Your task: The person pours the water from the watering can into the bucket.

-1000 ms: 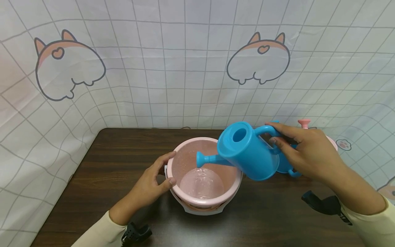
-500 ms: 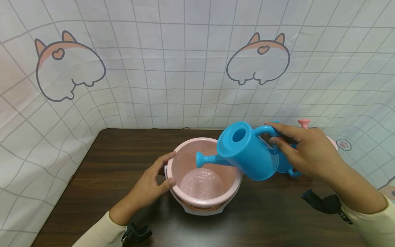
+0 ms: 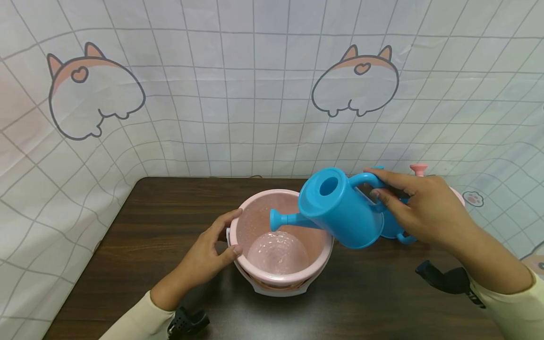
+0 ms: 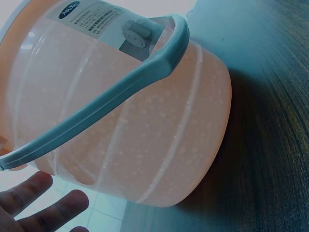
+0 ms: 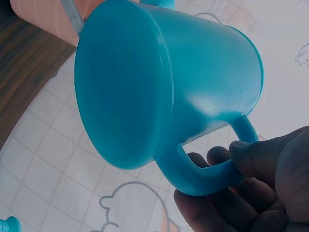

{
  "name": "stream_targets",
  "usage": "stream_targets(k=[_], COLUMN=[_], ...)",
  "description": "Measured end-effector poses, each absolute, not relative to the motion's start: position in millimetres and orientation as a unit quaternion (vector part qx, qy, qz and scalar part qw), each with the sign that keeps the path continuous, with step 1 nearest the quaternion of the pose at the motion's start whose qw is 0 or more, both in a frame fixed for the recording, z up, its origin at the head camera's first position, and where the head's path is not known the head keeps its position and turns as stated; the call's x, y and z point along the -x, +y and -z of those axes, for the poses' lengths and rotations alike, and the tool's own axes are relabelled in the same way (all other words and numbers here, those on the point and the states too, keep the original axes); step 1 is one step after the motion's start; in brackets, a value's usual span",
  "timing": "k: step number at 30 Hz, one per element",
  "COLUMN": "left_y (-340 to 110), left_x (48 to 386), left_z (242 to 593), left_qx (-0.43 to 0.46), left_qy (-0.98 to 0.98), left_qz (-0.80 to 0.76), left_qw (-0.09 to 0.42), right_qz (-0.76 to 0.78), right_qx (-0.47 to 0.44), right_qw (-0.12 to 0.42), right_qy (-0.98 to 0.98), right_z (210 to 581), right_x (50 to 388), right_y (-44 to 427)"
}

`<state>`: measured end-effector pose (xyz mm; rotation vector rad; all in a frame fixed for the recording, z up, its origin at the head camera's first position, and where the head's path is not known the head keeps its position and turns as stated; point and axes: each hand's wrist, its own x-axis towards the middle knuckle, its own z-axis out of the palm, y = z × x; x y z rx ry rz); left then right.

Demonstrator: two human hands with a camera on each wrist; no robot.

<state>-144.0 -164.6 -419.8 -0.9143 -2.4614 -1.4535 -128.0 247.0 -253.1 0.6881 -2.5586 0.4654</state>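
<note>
My right hand [image 3: 429, 212] grips the handle of a blue watering can [image 3: 350, 217], its fingers curled round the loop in the right wrist view. The can leans left, and its spout head [image 3: 277, 220] hangs over a pink bucket [image 3: 282, 279]. Rippled water [image 3: 278, 252] lies in the bottom of the bucket. My left hand [image 3: 204, 255] rests against the bucket's left rim, thumb and forefinger spread along it. In the left wrist view, other fingers [image 4: 63, 210] extend beside the bucket wall, below its grey carrying handle [image 4: 111, 106].
Behind my right hand stands another blue watering can [image 3: 391, 229], mostly hidden. A pink sprinkler head [image 3: 419, 169] rises beside it. The dark wooden table [image 3: 161, 208] meets a white grid-patterned cloth [image 3: 238, 118] at the back.
Ripples on the water in the bucket have shifted. Both hands, the watering can and the bucket stay almost exactly where they were.
</note>
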Motion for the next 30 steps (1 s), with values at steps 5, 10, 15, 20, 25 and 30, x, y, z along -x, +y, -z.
stream_targets(k=[5,10,15,20,25,30], left_y=[-164.5,-164.4,-164.7,-164.9,-165.1,-165.1], left_x=[144.5,144.9,144.9,144.9,145.2,145.2], left_z=[419.7,419.6,419.9,420.7,421.2,421.6], left_qx=[0.304,0.303,0.302,0.303,0.303,0.302], left_qy=[-0.818,-0.818,-0.817,-0.815,-0.814,-0.815], left_qz=[0.483,0.484,0.487,0.49,0.491,0.49], left_qw=[0.07,0.069,0.066,0.065,0.066,0.066], right_qz=[-0.171,-0.171,-0.171,-0.17,-0.17,-0.176], right_qx=[-0.252,-0.258,-0.265,-0.267,-0.265,-0.268], right_qw=[0.223,0.228,0.234,0.237,0.236,0.237], right_qy=[-0.926,-0.923,-0.92,-0.918,-0.919,-0.917], right_z=[252.8,253.1,253.8,254.2,254.4,254.6], right_x=[128.0,128.9,129.4,128.9,128.4,128.3], right_y=[246.8,247.6,248.3,248.1,248.5,248.3])
